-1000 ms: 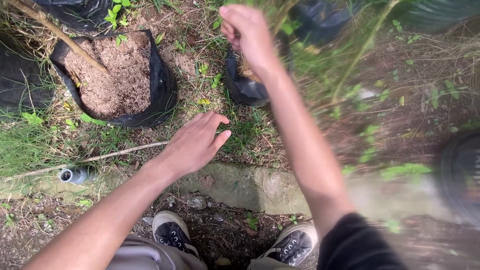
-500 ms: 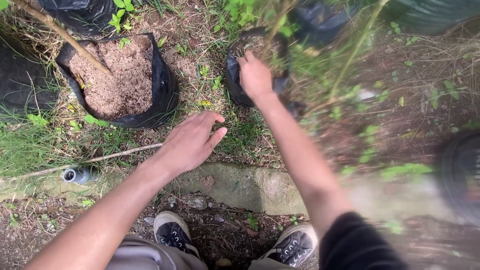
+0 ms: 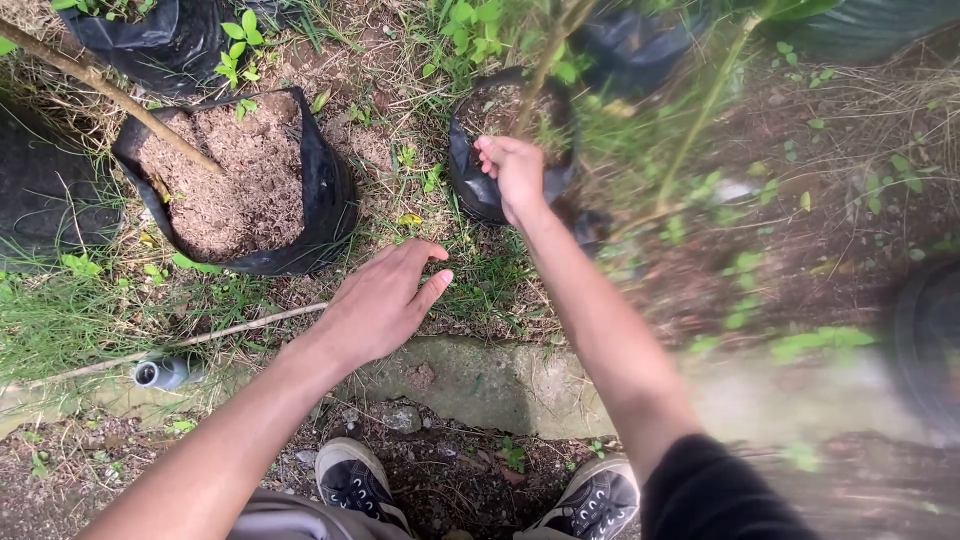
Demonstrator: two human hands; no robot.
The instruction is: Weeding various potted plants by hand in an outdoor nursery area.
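The right hand (image 3: 512, 172) is clamped on the rim of the small black plastic seedling bag (image 3: 478, 170) at 12 o'clock. The left hand (image 3: 385, 300) hovers spread, empty, over grass. The thin, soil-laden plastic could tear or tip.

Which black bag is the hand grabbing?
The small black bag with a thin plant stem, gripped at its rim by the right hand. The big bag of brown soil sits untouched, farther left.

Right hand (image 3: 515, 172) apparently grips small black bag (image 3: 470, 170); left hand (image 3: 385, 300) over grass (image 3: 490, 270).
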